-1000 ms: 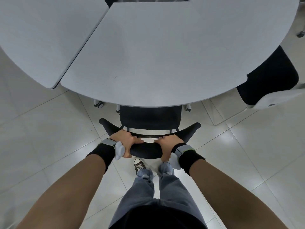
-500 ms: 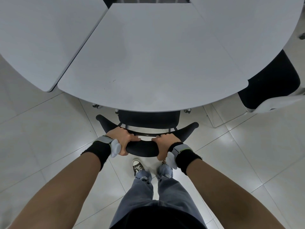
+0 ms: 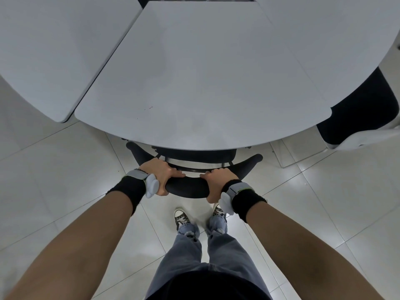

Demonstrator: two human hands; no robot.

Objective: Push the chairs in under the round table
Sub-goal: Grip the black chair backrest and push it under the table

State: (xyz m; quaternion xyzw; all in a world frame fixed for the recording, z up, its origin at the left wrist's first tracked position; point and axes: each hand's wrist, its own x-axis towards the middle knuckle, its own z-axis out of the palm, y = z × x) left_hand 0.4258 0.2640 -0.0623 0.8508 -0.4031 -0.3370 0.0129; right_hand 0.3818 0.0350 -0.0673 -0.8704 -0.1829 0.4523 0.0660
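Note:
A black chair (image 3: 188, 188) stands right in front of me, its curved backrest top just outside the near edge of the grey round table (image 3: 201, 83). Most of the seat is hidden under the tabletop. My left hand (image 3: 161, 174) is closed over the left part of the backrest top. On the right part, my right hand (image 3: 218, 180) grips the same rail. Both wrists carry black cuffs and grey bands. A second chair (image 3: 363, 118), black with a pale shell, sits at the table's right edge, its seat partly out from under the top.
The table is made of wedge-shaped grey sections; one section (image 3: 54, 50) at the left is set apart by a narrow gap. My feet (image 3: 181, 217) stand on pale glossy floor tiles directly behind the chair. Open floor lies to the left and right.
The chair has slid forward under the table: less of its seat shows now and its wheels are out of sight. Both hands stayed on the backrest and I have stepped closer.

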